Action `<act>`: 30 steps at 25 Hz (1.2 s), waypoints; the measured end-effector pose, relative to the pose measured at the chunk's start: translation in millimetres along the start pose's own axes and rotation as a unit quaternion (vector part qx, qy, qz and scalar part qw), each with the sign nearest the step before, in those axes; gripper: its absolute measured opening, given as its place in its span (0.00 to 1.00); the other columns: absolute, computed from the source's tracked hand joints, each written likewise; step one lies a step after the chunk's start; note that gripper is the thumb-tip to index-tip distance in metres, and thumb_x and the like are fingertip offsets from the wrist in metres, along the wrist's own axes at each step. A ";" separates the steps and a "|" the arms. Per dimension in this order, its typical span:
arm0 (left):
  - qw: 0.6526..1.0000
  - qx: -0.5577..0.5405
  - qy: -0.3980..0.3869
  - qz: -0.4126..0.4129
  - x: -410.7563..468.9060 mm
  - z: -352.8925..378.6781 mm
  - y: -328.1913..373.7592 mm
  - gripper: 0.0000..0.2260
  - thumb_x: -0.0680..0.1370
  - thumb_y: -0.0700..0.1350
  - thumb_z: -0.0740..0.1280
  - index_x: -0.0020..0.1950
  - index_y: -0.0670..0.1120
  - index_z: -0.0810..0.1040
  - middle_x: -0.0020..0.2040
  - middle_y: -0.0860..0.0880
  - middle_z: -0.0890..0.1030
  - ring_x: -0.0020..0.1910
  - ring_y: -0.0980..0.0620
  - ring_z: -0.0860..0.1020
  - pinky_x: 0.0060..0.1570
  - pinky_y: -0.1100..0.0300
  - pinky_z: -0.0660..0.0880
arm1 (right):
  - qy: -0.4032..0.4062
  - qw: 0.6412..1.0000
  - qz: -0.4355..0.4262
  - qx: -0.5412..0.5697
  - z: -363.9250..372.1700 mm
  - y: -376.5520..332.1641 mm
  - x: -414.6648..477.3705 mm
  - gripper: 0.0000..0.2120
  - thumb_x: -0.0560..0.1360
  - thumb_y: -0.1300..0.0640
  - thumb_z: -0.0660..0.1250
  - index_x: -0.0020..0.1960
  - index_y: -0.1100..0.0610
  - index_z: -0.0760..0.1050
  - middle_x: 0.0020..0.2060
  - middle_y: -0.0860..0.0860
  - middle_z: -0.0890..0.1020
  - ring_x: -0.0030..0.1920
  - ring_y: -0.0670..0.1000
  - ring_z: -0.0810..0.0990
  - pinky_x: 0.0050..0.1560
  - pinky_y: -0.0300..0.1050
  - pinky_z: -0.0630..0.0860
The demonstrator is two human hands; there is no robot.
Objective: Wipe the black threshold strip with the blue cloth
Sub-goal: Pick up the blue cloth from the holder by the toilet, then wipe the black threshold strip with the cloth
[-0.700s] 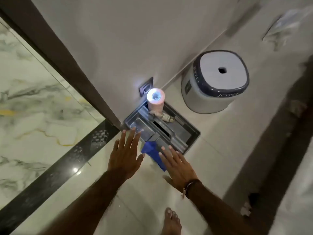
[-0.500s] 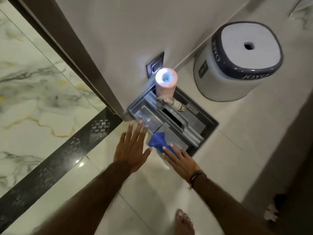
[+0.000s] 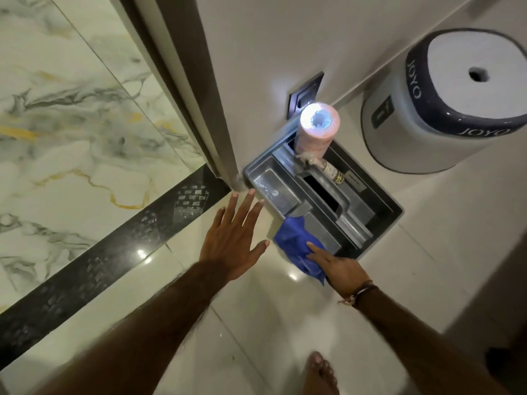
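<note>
The blue cloth (image 3: pixel 296 240) hangs over the near edge of a grey caddy (image 3: pixel 379 240) on the floor. My right hand (image 3: pixel 336 266) lies on the cloth's lower part, one finger stretched onto it; whether the other fingers grip it is hidden. My left hand (image 3: pixel 233 238) hovers flat with fingers spread, just left of the cloth, its fingertips near the caddy's corner and the door frame's foot. The black threshold strip (image 3: pixel 94 266) runs diagonally across the floor from lower left up to the door frame, left of both hands.
In the caddy stand a pink paper roll (image 3: pixel 316 129) and a small bottle (image 3: pixel 332 171). A white stool with a dark rim (image 3: pixel 445 109) sits at the right by the wall. Marble floor (image 3: pixel 57 124) lies beyond the strip. My bare foot (image 3: pixel 319 372) is at the bottom.
My right hand has slid forward onto the blue cloth. My left hand has stayed spread beside it, and the view has moved closer to the caddy.
</note>
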State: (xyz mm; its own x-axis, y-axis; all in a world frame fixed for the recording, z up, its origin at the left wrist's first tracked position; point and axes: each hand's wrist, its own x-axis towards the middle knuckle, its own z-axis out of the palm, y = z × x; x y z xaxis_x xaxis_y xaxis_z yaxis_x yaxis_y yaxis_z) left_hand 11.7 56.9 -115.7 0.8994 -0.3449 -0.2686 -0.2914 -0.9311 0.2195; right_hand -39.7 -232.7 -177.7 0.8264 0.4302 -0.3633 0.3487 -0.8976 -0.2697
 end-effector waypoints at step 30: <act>0.965 -0.061 0.115 -0.229 -143.3 89.1 -232.0 0.37 0.79 0.66 0.54 0.81 0.48 0.50 0.82 0.46 0.49 0.79 0.40 0.47 0.73 0.41 0.52 | 0.029 0.979 -0.154 -0.134 -33.5 -201.7 265.5 0.25 0.73 0.52 0.65 0.70 0.47 0.68 0.59 0.53 0.80 0.53 0.58 0.79 0.49 0.54 0.78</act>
State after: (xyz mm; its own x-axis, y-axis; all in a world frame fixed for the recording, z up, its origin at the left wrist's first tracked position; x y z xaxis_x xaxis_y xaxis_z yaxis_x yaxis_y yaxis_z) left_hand -78.7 311.8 -211.7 0.9775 0.1471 -0.1514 0.1807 -0.9538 0.2400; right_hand 124.2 59.3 -189.9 0.6852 0.6851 -0.2473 0.6821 -0.7226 -0.1121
